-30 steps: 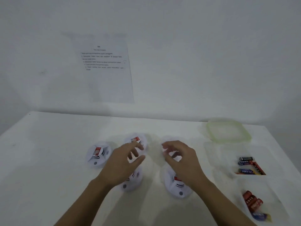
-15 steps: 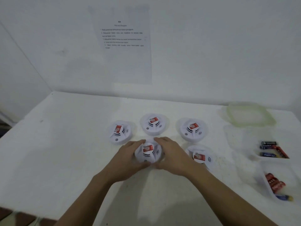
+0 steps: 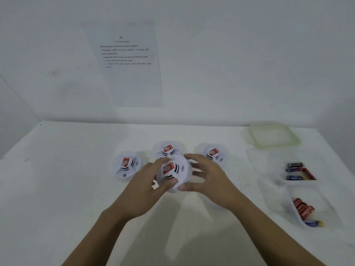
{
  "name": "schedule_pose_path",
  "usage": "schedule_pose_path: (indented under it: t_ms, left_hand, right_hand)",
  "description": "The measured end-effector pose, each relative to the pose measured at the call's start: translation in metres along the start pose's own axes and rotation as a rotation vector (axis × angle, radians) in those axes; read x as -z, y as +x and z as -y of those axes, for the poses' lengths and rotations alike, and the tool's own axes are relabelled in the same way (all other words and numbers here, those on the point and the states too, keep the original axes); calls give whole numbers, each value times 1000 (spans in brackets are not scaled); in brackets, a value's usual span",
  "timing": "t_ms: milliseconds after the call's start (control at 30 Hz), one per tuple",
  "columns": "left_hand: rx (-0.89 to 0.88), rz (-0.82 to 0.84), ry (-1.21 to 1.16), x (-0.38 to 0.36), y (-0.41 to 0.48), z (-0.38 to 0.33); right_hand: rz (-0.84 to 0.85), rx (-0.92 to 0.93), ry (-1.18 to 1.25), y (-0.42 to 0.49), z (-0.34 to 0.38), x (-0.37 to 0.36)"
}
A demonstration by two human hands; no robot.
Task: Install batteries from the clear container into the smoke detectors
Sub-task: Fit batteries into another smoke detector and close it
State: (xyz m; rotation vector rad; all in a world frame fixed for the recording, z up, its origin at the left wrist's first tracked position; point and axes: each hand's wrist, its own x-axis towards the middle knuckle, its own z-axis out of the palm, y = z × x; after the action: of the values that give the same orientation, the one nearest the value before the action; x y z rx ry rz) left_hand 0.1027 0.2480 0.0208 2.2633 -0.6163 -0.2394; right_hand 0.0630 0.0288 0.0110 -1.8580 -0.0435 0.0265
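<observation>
We are gripping one white smoke detector [image 3: 173,172] between both hands. Our left hand [image 3: 143,189] is curling round its left rim, and our right hand [image 3: 210,180] is cupping its right rim with the fingers bent over the top edge. The unit is sitting tilted, with its red label facing us, and it is looking raised off the white table [image 3: 57,179], though we cannot be sure.

We are judging it a light, hollow shell of stiff, smooth plastic. It is easy to carry but apt to slip, so the rim is the place to hold. Any battery door or clips are probably thin and could snap if forced.

Neither hand is holding a battery. The dark batteries [image 3: 294,170] are lying in a clear container [image 3: 269,164] to the right of the held detector, well apart from it. The red batteries [image 3: 303,208] are lying in a second clear container [image 3: 324,198], right of and nearer than the held detector. Both lots are lying closer to our right hand than to our left.
</observation>
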Motion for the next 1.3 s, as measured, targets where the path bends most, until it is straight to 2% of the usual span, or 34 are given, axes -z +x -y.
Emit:
schedule_pose_path:
  t_ms: [167,367,467,667,833,967,1133,1300]
  left_hand:
    - [-52,-12,-257,-9,11,-44]
    - [-119,34,-361,-38,25,-83]
    - [-161,79,-332,-48,28,-105]
    - [-245,118,-135,-72,36,-132]
    - [-266,103,-79,-97,46,-153]
    - [-252,78,-195,-114,53,-170]
    - [-191,127,-396,-130,56,-184]
    - [-153,164,-415,-146,51,-200]
  right_hand:
    - [-90,4,275,-14,10,28]
    - [-90,-3,436,-32,11,52]
    - [-141,-29,532,-40,8,68]
    - [-229,-31,373,-60,2,109]
    - [-274,-21,170,-71,0,140]
    - [-285,8,146,-81,-3,166]
    - [-290,23,187,-90,-7,196]
    - [-375,35,110,-92,-14,205]
